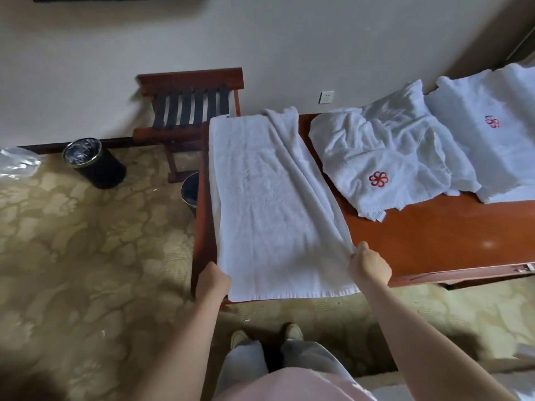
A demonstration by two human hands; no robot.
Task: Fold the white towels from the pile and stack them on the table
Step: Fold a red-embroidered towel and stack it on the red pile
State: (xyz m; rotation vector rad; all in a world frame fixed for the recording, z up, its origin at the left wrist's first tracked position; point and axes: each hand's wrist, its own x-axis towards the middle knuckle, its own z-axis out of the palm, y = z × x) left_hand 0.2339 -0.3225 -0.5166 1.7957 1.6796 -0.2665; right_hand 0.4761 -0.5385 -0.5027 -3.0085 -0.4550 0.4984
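Observation:
A long white towel lies spread lengthwise over the left end of the red-brown wooden table, its near edge hanging just past the table's front. My left hand pinches the towel's near left corner. My right hand grips its near right edge, where the cloth bunches into folds. To the right lies a rumpled pile of white towels with a red flower logo. Further right sits a flatter white towel with the same logo.
A dark wooden luggage rack stands against the wall behind the table's left end. One black bin stands on the patterned carpet, and another bin is beside the table's left side. My feet are close to the table front.

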